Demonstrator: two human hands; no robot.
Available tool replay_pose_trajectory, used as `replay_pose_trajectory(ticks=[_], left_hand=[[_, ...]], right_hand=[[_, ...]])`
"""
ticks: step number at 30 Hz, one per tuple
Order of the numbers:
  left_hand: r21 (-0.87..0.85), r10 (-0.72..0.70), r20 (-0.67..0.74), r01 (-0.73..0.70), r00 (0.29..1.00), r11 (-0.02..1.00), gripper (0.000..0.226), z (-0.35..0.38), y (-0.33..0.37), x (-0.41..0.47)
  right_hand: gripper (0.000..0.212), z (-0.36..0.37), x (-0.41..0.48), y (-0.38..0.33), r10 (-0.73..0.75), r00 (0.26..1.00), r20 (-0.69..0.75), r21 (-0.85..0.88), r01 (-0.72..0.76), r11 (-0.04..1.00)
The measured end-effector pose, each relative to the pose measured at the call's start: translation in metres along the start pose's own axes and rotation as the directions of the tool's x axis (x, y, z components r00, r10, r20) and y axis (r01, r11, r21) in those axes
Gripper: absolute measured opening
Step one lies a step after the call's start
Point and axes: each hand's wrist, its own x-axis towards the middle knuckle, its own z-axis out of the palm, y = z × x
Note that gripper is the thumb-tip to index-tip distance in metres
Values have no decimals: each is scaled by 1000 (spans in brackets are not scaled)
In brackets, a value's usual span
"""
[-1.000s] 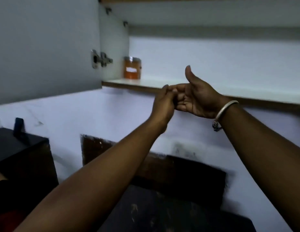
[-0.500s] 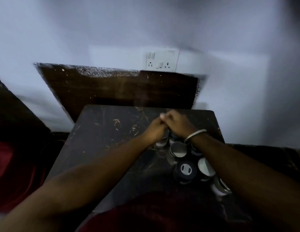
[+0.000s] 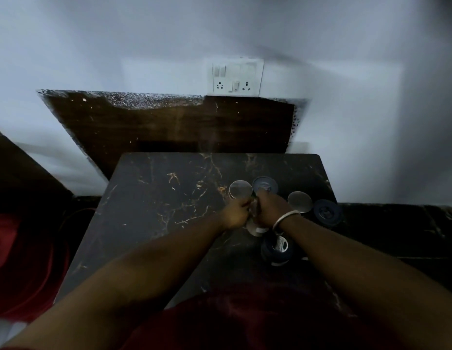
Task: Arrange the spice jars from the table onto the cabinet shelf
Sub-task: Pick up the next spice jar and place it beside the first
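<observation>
- Both hands sit right of the frame's centre on the dark marbled table (image 3: 154,198): the left hand (image 3: 236,214) and the right hand (image 3: 271,210) are curled and pressed close from either side onto one jar (image 3: 255,227), whose pale base shows just below the knuckles.
- A second ago the same hands were raised, empty, at the cabinet shelf where one orange jar already stood; half a second ago they had dropped to the cluster. By my reading, one placement is done and the next pick-up is starting.
- Silver-lidded jars: two, one (image 3: 240,189) just above the left hand, one (image 3: 300,201) right of the right wrist.
- Dark-lidded jars: three, one (image 3: 265,185) above the right hand, one (image 3: 327,212) at the table's right edge, one (image 3: 276,248) under the right forearm.
- Six jars in all appear left on the table; more may hide beneath the arms.
- One white switch plate (image 3: 235,76) sits on the wall, upper centre.
</observation>
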Motion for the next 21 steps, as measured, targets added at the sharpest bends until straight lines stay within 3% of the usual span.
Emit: replay_pose_trajectory(ticks=[3,5,9,12,14,17,21], left_hand=[[-30,118,-27,-118,993,993,32,-13,13,-3],[-108,169,-68,-176,983,978,46,-24,25,-10],[-237,329,-174,-364,928,901,55,-49,58,-27],[-309,422,-306,-508,854,804,49,-63,88,-43],[-335,462,-392,-591,796,734,51,-70,107,-54],[-378,524,-443,-682,727,626,58,-78,131,-70],[-498,564,-445,-716,695,490,65,-82,147,-84]], right_hand=[[25,-41,4,-14,-26,1000,17,146,24,989],[34,-73,0,-23,-64,998,8,197,61,978],[45,-127,-12,-49,-157,977,-144,307,195,932],[48,-153,-26,-74,-216,923,-319,418,342,842],[43,-162,-38,-90,-238,873,-425,540,456,708],[38,-169,-56,-107,-193,834,-517,755,551,356],[43,-169,-71,-118,-170,799,-577,799,595,84]])
